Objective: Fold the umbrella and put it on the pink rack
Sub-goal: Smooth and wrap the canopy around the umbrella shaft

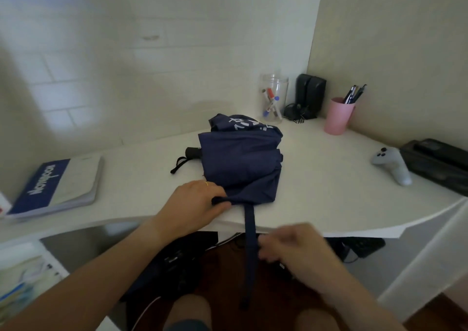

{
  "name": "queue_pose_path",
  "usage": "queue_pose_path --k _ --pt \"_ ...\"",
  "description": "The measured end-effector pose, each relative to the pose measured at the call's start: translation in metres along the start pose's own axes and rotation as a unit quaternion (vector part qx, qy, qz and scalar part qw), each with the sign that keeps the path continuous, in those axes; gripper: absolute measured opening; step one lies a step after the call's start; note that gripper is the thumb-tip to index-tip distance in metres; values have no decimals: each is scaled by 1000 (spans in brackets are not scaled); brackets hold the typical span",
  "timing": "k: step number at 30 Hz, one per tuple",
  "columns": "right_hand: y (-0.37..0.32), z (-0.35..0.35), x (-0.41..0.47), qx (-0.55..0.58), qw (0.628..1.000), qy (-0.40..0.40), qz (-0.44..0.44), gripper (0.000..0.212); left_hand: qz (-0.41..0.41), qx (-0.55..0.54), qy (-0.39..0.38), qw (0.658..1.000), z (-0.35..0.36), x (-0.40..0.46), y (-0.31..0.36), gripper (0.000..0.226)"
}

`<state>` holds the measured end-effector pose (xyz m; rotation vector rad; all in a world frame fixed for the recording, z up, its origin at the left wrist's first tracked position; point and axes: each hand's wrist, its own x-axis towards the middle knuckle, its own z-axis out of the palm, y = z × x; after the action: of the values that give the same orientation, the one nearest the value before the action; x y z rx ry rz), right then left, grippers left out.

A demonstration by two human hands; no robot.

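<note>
- Umbrella (240, 158), navy and collapsed but loosely bunched, lies near the desk's (329, 178) front edge; left hand (195, 201) pinches its fabric there.
- Right hand (291, 249), blurred, appears to grip the closing strap (249, 242) hanging over the edge.
- Judged: wrapping and fastening remain; no pink rack in view.
- Notebook (58, 186) left, pink cup (339, 115) and controller (391, 164) right, well apart.

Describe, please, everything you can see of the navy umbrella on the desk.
The umbrella is a collapsed compact one, its navy fabric canopy loose and bunched, with white lettering at the far end. A black handle with a wrist loop sticks out on the left. It lies on the white desk near the front edge. Its closing strap hangs off the edge. The left hand pinches the canopy's near corner; the blurred right hand is at the strap.
</note>
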<state>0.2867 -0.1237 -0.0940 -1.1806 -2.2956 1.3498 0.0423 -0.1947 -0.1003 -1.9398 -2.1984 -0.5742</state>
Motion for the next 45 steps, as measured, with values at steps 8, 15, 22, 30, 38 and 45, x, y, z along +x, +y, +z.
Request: queue_pose_path --k 8,15,22,30,38,45 --pt "0 -43 103 -254 920 57 -292 51 -25 -64 52 996 0 -4 0 39" --pt "-1 -50 123 -16 940 172 -294 14 -247 -221 208 920 7 2 9 31" --pt "-8 -42 110 -12 931 164 -327 12 -232 -238 118 936 21 9 8 30" --pt "27 -42 97 -178 907 72 -374 29 17 -31 216 976 19 -27 8 35" --pt "11 -55 102 27 989 103 -107 27 -247 -240 170 923 14 -30 20 22" --pt "2 -41 105 -4 989 89 -121 25 -266 -280 195 902 10 -24 33 14"
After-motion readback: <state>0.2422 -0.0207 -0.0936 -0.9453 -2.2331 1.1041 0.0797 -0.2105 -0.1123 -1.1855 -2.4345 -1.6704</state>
